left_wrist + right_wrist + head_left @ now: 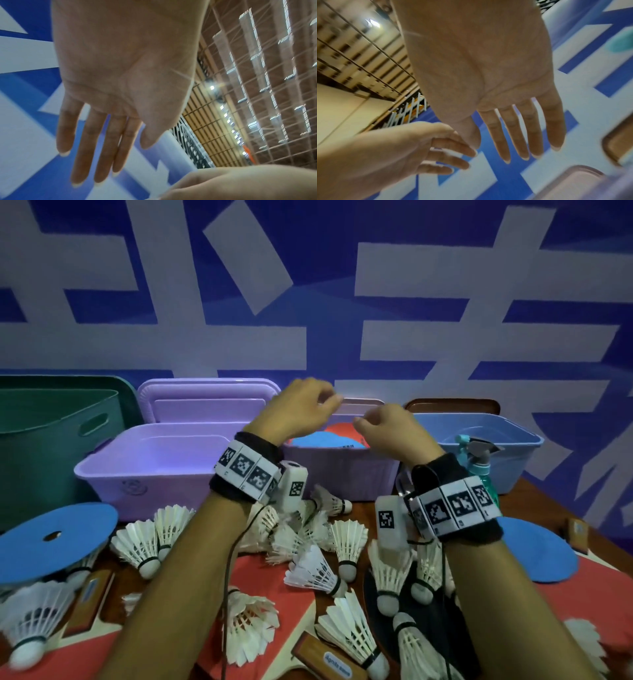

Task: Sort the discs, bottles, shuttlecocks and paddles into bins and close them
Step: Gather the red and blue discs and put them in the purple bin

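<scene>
Bins: we have four at the far edge: a green tub (51, 433) far left, an empty lilac bin (150, 463), a mauve bin (342, 470) under our hands with discs (318, 438) in it, and a blue bin (513, 450) far right with a spray bottle (479, 463) at its near wall. All smooth moulded plastic.
Lids: the mauve bin's lid (363, 404) leans just beyond it, long axis left to right, directly past our fingertips. This is what we judge the coming move turns on.
Left hand (301, 409): over the mauve bin, fingers straight and spread, holding nothing.
Right hand (387, 429): beside it, lower and a little nearer, fingers likewise loose and empty. Both look about equally close to the lid.
Loose discs: a flat blue disc (58, 539) near left, another (537, 549) right.
Paddles: red-faced, wooden handles (329, 662), under the heap.
Shuttlecocks (315, 570): many, white, feathered, scattered near us and still unsorted.
</scene>
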